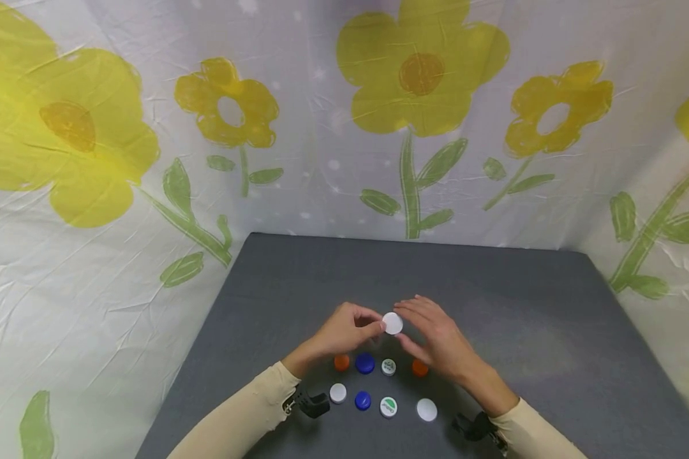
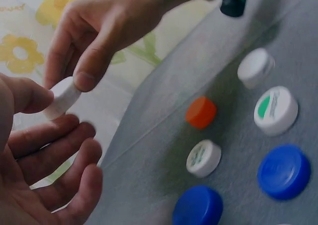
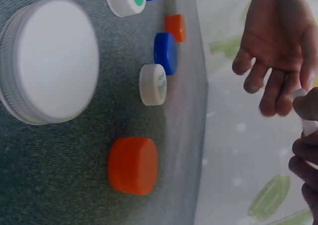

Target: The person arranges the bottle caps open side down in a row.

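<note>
A round white bottle cap [image 1: 393,323] is held up above the grey table between both hands. My left hand [image 1: 347,328] pinches its left edge between thumb and index finger; the other fingers are spread loosely, as the left wrist view shows. From the other side, my right hand [image 1: 439,338] has its thumb on the cap [image 2: 63,97] and its fingers behind it. In the right wrist view, the right hand [image 3: 308,155] is partly cut off at the frame's edge, with the cap [image 3: 309,126] between thumb and fingers.
Below the hands, two rows of caps lie on the table [image 1: 298,274]: orange caps [image 1: 420,368], blue caps [image 1: 364,363], plain white caps [image 1: 427,410] and white caps with green print [image 1: 388,407]. A flower-printed curtain [image 1: 316,127] stands behind and beside the table.
</note>
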`<state>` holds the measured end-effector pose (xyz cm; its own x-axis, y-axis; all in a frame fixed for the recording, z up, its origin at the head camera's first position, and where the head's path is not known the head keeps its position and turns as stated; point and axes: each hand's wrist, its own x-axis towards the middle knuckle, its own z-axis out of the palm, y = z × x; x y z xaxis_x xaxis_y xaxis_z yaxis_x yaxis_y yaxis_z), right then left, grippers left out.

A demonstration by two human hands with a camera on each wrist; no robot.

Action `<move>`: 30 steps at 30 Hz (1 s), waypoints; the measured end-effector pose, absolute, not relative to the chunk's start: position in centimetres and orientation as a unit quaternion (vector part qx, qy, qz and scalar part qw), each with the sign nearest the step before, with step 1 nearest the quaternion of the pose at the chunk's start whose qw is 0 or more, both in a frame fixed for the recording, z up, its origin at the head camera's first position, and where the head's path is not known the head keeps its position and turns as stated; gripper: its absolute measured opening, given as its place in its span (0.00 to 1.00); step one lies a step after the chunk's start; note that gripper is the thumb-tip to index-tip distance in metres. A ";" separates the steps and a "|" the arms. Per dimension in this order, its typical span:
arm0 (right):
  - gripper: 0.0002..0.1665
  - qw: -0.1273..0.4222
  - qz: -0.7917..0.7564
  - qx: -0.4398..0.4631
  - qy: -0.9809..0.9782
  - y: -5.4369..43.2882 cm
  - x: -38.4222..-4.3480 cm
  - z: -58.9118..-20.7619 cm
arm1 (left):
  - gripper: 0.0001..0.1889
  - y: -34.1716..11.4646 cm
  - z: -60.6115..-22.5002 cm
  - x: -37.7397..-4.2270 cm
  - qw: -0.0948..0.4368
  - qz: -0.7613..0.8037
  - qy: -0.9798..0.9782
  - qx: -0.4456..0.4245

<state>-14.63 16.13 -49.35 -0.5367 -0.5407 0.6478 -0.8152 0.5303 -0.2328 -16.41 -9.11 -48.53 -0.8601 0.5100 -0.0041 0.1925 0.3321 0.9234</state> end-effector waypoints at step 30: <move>0.18 0.096 0.199 0.367 -0.903 14.1 -17.0 -51.6 | 0.10 -8.3 -51.6 -18.1 -0.076 0.055 0.929 0.357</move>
<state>-16.97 14.10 -51.61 -0.7119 -0.6251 0.3201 -0.7017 0.6510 -0.2894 -18.13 -8.31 -51.62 -0.7335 0.6554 0.1799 0.6721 0.7389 0.0484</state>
